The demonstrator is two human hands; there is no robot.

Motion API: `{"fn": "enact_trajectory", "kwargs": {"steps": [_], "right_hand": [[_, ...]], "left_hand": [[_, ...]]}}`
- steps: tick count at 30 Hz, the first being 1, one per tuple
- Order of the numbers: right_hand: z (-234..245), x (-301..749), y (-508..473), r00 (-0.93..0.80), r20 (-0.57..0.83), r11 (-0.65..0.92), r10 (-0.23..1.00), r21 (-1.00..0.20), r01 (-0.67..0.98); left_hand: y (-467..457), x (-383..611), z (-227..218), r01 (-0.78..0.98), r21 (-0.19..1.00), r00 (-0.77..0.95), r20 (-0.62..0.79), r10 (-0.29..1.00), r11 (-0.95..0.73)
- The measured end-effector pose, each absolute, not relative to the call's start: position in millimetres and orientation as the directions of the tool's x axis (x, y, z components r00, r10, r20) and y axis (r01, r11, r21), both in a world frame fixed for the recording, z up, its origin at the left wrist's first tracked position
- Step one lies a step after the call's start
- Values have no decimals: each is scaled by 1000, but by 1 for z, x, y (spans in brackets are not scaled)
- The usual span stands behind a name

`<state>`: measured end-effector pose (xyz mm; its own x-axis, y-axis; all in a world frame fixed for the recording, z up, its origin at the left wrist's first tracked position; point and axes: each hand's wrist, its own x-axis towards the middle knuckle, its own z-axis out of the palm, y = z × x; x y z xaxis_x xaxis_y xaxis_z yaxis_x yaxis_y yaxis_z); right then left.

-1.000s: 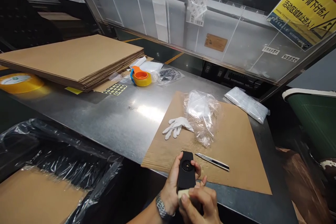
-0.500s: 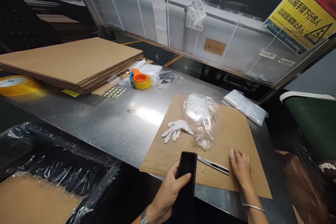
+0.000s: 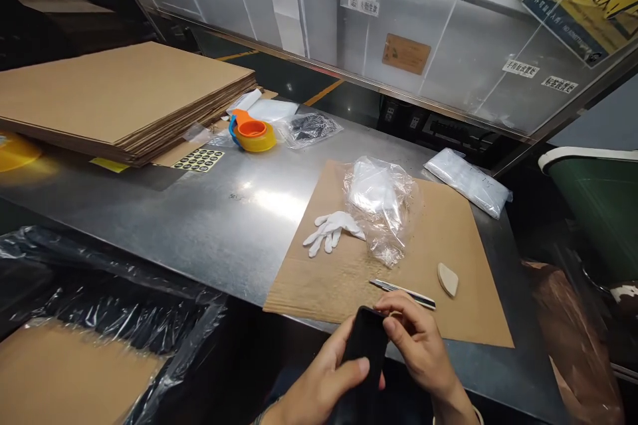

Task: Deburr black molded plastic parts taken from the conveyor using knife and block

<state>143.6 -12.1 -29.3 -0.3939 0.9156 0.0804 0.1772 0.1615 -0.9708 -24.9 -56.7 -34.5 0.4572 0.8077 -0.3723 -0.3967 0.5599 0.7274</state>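
A black phone (image 3: 367, 339) rests in my left hand (image 3: 323, 378), whose thumb lies across its front. My right hand (image 3: 421, 348) has its thumb and fingers closed at the phone's upper right edge. Just beyond them a slim utility knife (image 3: 391, 287) lies on a flat cardboard sheet (image 3: 304, 285). To its right is a small beige wedge-shaped piece (image 3: 448, 279), untouched. A white glove (image 3: 331, 231) and a crumpled clear plastic bag (image 3: 381, 202) with something white inside lie farther up the sheet.
On the metal table (image 3: 214, 219), a cardboard stack (image 3: 124, 93) stands left, beside an orange tape dispenser (image 3: 253, 133) and a sticker sheet (image 3: 198, 159). A plastic-wrapped packet (image 3: 468, 181) lies at the right. A black-lined box (image 3: 114, 292) stands at lower left.
My right hand has left the beige piece on the cardboard and moved left to the phone. My left hand keeps the phone, now slightly lower and more tilted. The view has shifted downward.
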Motion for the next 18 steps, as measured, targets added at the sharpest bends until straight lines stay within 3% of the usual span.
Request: {"fn": "enact_trajectory", "kwargs": {"steps": [2,4,8,14,18], "right_hand": [[-36,143,-11,-381,61,144,923,-970,195],[-48,146,-7,-332,72,189,940,-923,334],[-82,167,10,-204,155,253,967,-699,669],[-124,191,23,-222,173,280,959,-501,819],[-128,190,13,-234,156,280,960,-457,844]], "left_hand": [[-57,-22,-36,-467,612,481,-430,764,638],[-55,-19,-38,-530,473,485,-512,709,704],[-48,-18,-44,-626,225,476,-648,595,746],[-39,-22,-50,-732,156,413,-673,614,664],[-39,-23,-51,-747,150,409,-665,625,648]]}}
